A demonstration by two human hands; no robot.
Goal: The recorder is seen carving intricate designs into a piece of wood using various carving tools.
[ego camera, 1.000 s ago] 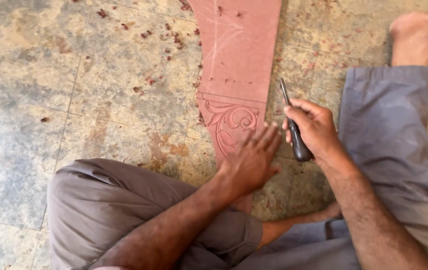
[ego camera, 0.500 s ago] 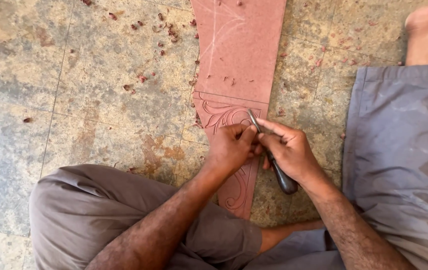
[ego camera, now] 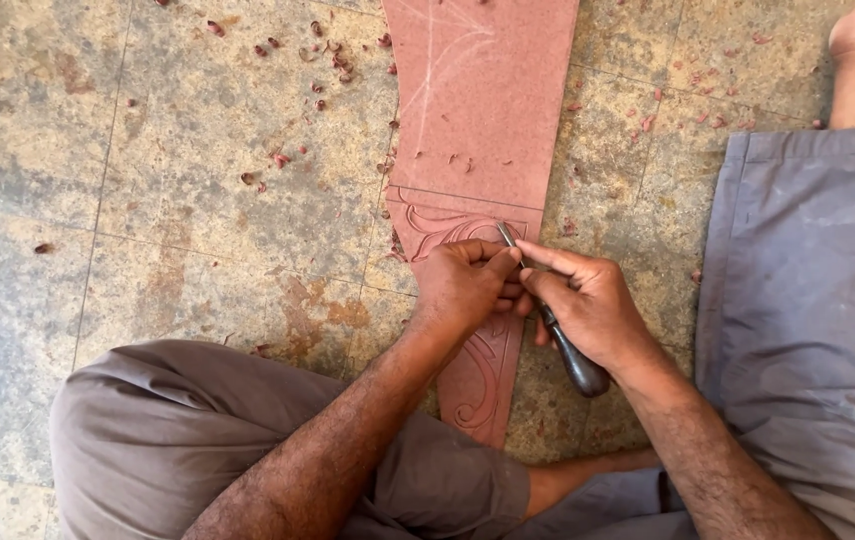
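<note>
Your right hand (ego camera: 592, 305) is wrapped around the dark rounded handle of a slim metal carving chisel (ego camera: 547, 315), its tip on the scroll pattern of the long reddish-pink carved wooden board (ego camera: 482, 130) lying on the mottled stone tile floor (ego camera: 197, 200) between your knees. Your left hand (ego camera: 462, 285) is curled, fingertips pinching the blade just beside the right. Reddish wood chips (ego camera: 327, 60) lie scattered far left of the board

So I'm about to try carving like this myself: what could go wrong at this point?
The left hand rests on the reddish carved panel right beside the chisel blade, so a slip could cut its fingers. The right hand grips the tool low near its dark handle; too hard a push might gouge the scrollwork. The panel lies loose on the tiled floor among chips and may shift.
</note>
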